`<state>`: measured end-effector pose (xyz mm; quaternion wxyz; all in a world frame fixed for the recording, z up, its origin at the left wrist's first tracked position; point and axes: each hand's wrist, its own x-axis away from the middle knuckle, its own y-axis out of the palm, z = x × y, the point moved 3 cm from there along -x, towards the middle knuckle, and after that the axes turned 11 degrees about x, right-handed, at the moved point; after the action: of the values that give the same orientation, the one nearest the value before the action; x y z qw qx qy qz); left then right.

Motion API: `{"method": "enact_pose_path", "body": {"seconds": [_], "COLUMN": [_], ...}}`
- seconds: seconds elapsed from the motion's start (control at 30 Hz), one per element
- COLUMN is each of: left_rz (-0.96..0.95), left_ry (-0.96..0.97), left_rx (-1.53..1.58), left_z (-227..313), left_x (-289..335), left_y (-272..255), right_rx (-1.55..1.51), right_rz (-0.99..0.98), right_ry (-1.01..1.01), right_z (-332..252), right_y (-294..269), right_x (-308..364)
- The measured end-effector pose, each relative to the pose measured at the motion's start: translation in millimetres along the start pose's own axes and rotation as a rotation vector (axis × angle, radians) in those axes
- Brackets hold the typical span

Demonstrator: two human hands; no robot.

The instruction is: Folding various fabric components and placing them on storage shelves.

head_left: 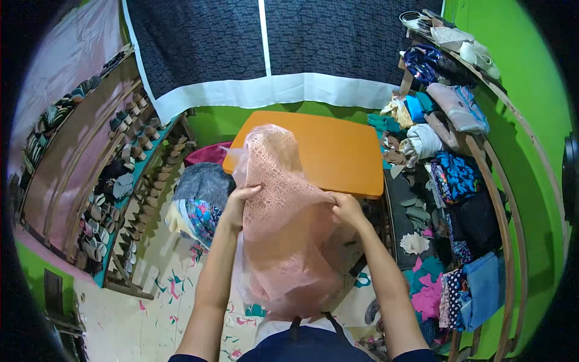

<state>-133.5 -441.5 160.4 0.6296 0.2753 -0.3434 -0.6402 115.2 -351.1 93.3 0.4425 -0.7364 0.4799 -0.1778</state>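
A large pink sheet of fabric (274,202) with a lacy, net-like pattern hangs in front of me, its upper end resting over the near left part of an orange table (338,145). A thin, see-through layer shows along its left edge. My left hand (238,205) grips the left edge, thumb lying on the patterned face. On the other side, my right hand (348,211) is closed in a pinch and pulls a corner out to the right. The lower part of the sheet bunches pale and sheer near my lap.
On the left, a wooden rack (129,175) carries several rows of shoes and shoe forms. Fabric bundles (202,196) sit left of the table. Wooden shelving (497,223) on the right holds folded cloth (482,283) and scraps. Coloured offcuts (175,288) litter the floor; a dark curtain (332,42) hangs behind.
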Motion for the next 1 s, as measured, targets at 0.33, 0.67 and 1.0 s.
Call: {"method": "enact_pose_path", "body": {"seconds": [0.33, 0.67, 1.0], "left_rz": [0.72, 0.447, 0.505], "left_ry": [0.716, 0.248, 0.549], "left_rx": [-0.892, -1.023, -1.427], "left_z": [-3, -115, -28], "left_x": [25, 18, 8], "left_y": [-62, -120, -61], "right_rx": [0.154, 0.301, 0.451], "right_rz": [0.291, 0.407, 0.313], "right_ry": [-0.062, -0.223, -0.18], "right_z": [-15, -51, -3], "right_y": [-36, -76, -91], "right_x": [0, -23, -30]}}
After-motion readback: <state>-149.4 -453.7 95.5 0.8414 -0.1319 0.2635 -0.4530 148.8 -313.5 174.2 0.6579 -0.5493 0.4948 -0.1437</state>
